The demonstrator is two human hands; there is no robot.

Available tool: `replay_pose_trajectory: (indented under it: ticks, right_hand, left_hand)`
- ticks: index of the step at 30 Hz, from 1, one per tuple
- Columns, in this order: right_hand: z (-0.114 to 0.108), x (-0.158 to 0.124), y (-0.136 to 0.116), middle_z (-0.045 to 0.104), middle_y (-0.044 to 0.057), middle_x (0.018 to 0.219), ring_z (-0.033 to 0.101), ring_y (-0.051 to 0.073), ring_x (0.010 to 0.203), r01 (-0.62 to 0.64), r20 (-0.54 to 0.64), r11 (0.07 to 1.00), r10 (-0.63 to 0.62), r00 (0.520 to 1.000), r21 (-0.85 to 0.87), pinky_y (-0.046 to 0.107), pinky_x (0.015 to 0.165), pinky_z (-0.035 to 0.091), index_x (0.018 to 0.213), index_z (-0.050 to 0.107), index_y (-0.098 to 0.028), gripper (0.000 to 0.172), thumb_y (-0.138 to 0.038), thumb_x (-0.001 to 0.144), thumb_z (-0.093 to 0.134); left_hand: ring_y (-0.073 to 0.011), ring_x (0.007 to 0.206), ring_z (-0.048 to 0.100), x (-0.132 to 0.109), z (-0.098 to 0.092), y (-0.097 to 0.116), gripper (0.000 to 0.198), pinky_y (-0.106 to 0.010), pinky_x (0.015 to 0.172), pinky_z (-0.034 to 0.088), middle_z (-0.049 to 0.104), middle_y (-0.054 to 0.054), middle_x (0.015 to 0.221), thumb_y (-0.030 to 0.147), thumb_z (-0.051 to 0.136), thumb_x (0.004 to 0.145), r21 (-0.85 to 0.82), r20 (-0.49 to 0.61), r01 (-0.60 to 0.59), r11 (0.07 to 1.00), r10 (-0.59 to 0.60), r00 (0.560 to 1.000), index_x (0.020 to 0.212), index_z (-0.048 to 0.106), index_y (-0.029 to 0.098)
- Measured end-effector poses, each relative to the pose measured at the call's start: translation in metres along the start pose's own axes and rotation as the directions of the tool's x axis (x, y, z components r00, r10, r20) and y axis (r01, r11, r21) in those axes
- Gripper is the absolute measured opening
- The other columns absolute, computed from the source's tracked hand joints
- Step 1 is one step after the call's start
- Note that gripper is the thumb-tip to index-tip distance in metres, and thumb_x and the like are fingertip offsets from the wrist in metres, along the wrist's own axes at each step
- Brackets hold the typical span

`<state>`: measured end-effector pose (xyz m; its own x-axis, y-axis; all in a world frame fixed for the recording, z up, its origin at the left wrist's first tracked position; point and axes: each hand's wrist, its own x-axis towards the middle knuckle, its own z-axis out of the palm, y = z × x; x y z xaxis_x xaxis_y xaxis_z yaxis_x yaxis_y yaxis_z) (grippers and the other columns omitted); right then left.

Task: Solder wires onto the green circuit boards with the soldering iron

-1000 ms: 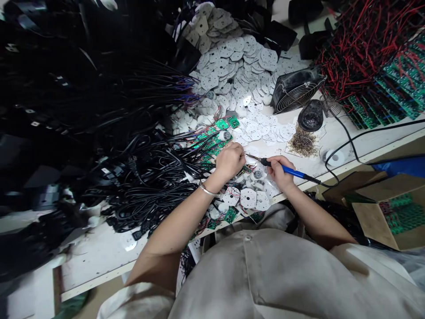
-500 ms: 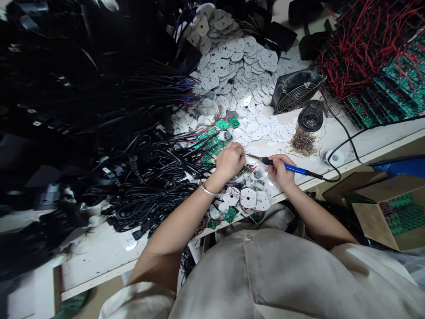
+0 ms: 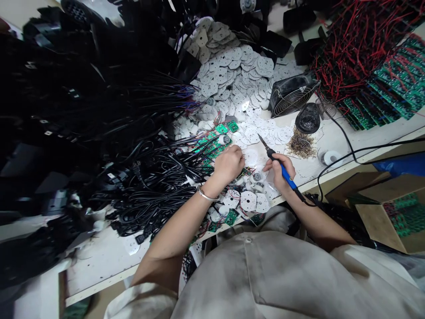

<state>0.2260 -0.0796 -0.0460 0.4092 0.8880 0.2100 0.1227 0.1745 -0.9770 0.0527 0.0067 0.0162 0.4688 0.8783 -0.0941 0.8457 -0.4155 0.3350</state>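
My right hand (image 3: 281,172) grips a blue-handled soldering iron (image 3: 287,175), its metal tip pointing up and away to the left, apart from my left hand. Curled fingers close my left hand (image 3: 229,164) beside the green circuit boards (image 3: 207,148); whatever they pinch is hidden. Small white round parts with thin coloured wires (image 3: 256,177) lie between my hands. Closer to my body, flat white plates (image 3: 248,201) rest near the table edge, with a small green board (image 3: 231,216) next to them.
Black cables (image 3: 146,195) heap up on the left. Beyond my hands rises a pile of white plates (image 3: 229,71). A black fan (image 3: 292,95), a dark soldering stand (image 3: 307,118) and a solder spool (image 3: 331,157) stand to the right. Red-wired boards (image 3: 395,84) fill the far right.
The soldering iron has swung away from my left hand, its tip now pointing up and forward. My left hand stays closed in nearly the same place.
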Motion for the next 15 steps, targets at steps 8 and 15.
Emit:
replay_pose_trajectory:
  ticks: [8, 15]
  right_hand:
    - [0.006, 0.005, 0.004, 0.068, 0.002, 0.093, 0.072, 0.017, 0.082, 0.17, 0.103, 0.974, -0.156, 0.982, -0.15, 0.037, 0.083, 0.059, 0.118, 0.057, -0.026, 0.023, -0.039, 0.1, 0.052]
    - [0.011, 0.012, 0.005, 0.064, 0.004, 0.098, 0.067, 0.017, 0.089, 0.392, 0.219, 0.862, -0.335, 0.917, -0.323, 0.031, 0.081, 0.058, 0.119, 0.056, -0.028, 0.02, -0.031, 0.1, 0.054]
  left_hand:
    - [-0.0341, 0.111, 0.053, 0.055, -0.032, -0.012, 0.018, -0.049, 0.093, 0.041, 0.064, -0.014, 0.105, 0.021, 0.057, 0.088, 0.003, -0.171, 0.026, 1.0, -0.025, 0.985, 0.076, 0.07, 0.019]
    - [-0.0371, 0.117, 0.048, 0.094, -0.017, -0.02, 0.02, -0.056, 0.103, 0.035, 0.063, -0.017, 0.103, 0.008, 0.055, 0.079, 0.098, -0.094, -0.087, 0.991, 0.096, 0.991, 0.078, 0.073, 0.015]
